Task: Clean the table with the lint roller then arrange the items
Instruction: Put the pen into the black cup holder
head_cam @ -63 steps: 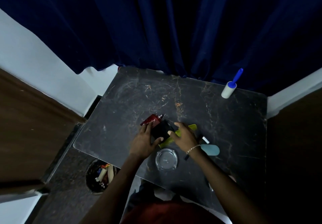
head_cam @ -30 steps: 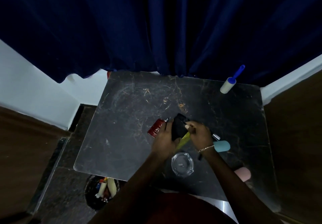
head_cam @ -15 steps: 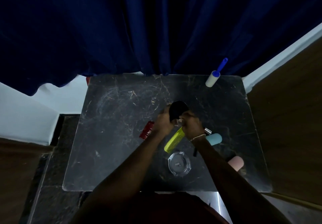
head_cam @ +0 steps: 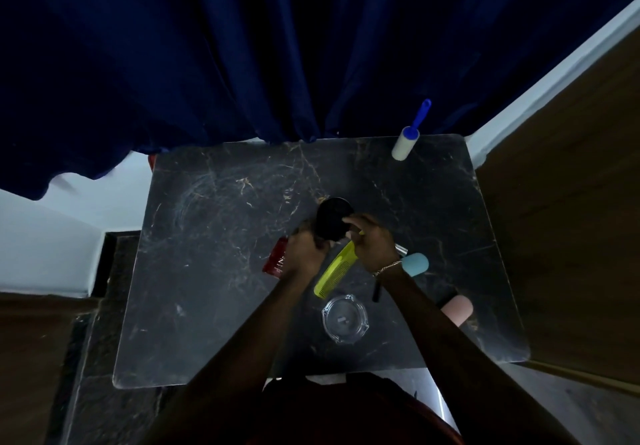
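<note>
Over the middle of the dark marble table (head_cam: 207,271), my left hand (head_cam: 306,249) and my right hand (head_cam: 372,242) both grip a round black object (head_cam: 332,218) held just above the surface. My right hand also pinches the top end of a yellow-green comb (head_cam: 334,271), which slants down to the left. A red packet (head_cam: 277,261) lies partly under my left hand. The lint roller (head_cam: 407,140), white with a blue handle, lies at the far right corner, away from both hands.
A clear glass ashtray (head_cam: 344,318) sits near the front edge. A light blue case (head_cam: 415,264), a pink case (head_cam: 457,309) and a thin black stick (head_cam: 376,292) lie to the right. Specks of debris (head_cam: 287,197) dot the far middle. A dark blue curtain (head_cam: 277,46) hangs behind.
Both hands have lifted the black object off the table and moved it farther from me. The comb has come up with my right hand. The red packet stayed on the table.
</note>
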The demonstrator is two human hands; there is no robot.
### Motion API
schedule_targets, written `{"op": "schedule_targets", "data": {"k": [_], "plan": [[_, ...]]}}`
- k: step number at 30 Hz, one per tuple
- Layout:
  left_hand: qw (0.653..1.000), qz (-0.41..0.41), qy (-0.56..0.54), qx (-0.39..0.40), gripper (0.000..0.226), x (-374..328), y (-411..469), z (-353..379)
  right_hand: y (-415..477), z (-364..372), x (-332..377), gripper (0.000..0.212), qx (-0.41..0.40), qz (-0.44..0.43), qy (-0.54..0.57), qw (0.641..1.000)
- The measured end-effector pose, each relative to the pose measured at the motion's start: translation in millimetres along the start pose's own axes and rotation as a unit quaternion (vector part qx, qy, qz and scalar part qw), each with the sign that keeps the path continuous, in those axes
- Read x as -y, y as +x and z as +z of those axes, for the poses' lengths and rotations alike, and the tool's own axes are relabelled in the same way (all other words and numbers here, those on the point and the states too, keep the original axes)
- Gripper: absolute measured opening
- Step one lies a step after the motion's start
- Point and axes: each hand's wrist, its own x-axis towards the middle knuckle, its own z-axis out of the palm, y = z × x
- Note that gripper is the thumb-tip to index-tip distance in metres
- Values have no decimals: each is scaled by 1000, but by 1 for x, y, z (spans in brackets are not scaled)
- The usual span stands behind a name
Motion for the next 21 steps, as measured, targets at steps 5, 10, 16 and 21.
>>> {"op": "schedule_targets", "data": {"k": [5,10,16,21], "plan": [[999,-33,-2,-4,27,-6,-38,35,-14,-28,-34,26,-70,108,-28,991],[994,5,58,91,33,-34,-63,86,-16,-40,-55,20,34,202,-63,977],[981,39,148,117,35,-41,-63,117,-18,-39,-64,18,53,215,-82,972],[980,30,163,113,36,-41,-56,125,-13,-40,-68,17,64,206,-91,972]]}}
